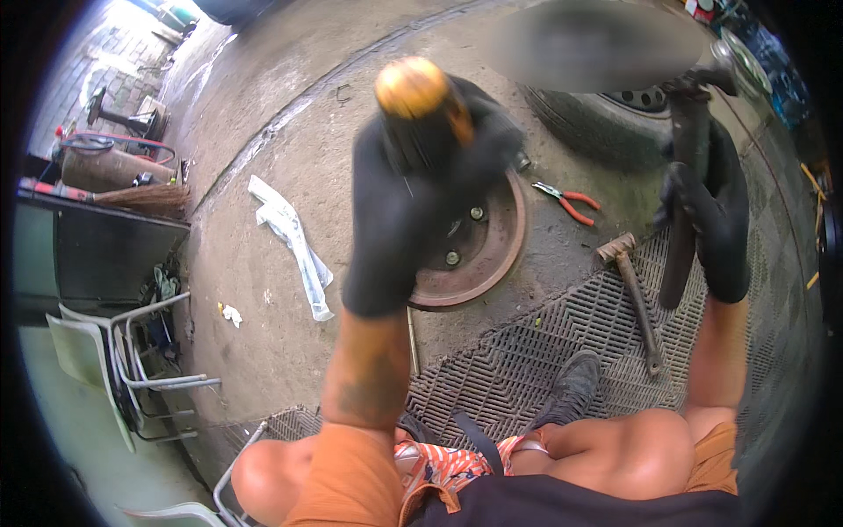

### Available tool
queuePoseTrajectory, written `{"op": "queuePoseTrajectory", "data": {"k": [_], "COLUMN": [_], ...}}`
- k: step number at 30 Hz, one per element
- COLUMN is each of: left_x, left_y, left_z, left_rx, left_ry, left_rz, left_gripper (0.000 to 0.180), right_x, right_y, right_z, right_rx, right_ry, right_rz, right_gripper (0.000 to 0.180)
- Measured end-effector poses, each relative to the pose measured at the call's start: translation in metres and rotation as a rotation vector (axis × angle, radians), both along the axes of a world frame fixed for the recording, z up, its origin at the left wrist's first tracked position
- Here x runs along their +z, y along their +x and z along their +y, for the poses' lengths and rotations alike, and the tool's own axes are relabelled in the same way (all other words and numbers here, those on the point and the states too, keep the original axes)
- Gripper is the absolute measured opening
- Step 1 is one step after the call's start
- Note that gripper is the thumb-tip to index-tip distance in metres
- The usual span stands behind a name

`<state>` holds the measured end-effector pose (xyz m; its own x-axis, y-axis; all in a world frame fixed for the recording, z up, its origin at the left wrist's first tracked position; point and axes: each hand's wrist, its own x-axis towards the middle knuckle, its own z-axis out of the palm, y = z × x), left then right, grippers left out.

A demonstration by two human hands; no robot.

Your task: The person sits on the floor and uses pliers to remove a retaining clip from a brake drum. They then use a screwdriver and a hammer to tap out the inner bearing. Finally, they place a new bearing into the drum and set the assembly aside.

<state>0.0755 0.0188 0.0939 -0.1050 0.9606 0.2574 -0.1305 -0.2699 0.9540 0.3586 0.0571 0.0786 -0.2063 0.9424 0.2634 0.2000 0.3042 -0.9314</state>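
The left hand (399,211) wears a black glove and is wrapped tight around a tool (421,110). The tool has a fat handle with a round, shiny orange end. That orange end points up toward the camera, so the tool stands almost straight up and down. Its lower part is hidden by the glove.

Just under and behind this hand lies a brake disc (492,255). It is round, flat and rusty brown, with small bolts near its middle. It rests on the rough grey concrete floor (263,140).

The right hand (711,220) also wears a black glove. It is closed around a long dark bar (685,176). The bar runs up and down, leaning a little, and its top end sits by a black rubber tyre (597,127). The bar looks dull and dirty.

Between the two hands lie pliers (569,202) with red grips. They are on the concrete, near the disc. Below the right hand and a bit to its left lies a hammer (634,299) with a long rusty shaft. Its head points up and left. It rests on a metal grate (527,369) full of little holes.

Far to the left of the left hand lies a crumpled white rag (294,241).
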Motion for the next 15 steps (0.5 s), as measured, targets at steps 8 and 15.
{"op": "queuePoseTrajectory", "data": {"k": [8, 15], "left_x": [-0.042, -0.052], "left_y": [-0.074, -0.070], "left_z": [0.032, 0.033], "left_rx": [0.002, -0.053], "left_ry": [0.095, 0.108], "left_rz": [-0.075, -0.231], "left_gripper": [0.022, 0.023], "right_x": [0.089, 0.110], "right_y": [-0.118, -0.172], "right_z": [0.014, -0.021], "right_rx": [0.130, 0.113], "right_ry": [0.660, 0.325], "right_rz": [-0.728, -0.573], "right_gripper": [0.052, 0.053]}}
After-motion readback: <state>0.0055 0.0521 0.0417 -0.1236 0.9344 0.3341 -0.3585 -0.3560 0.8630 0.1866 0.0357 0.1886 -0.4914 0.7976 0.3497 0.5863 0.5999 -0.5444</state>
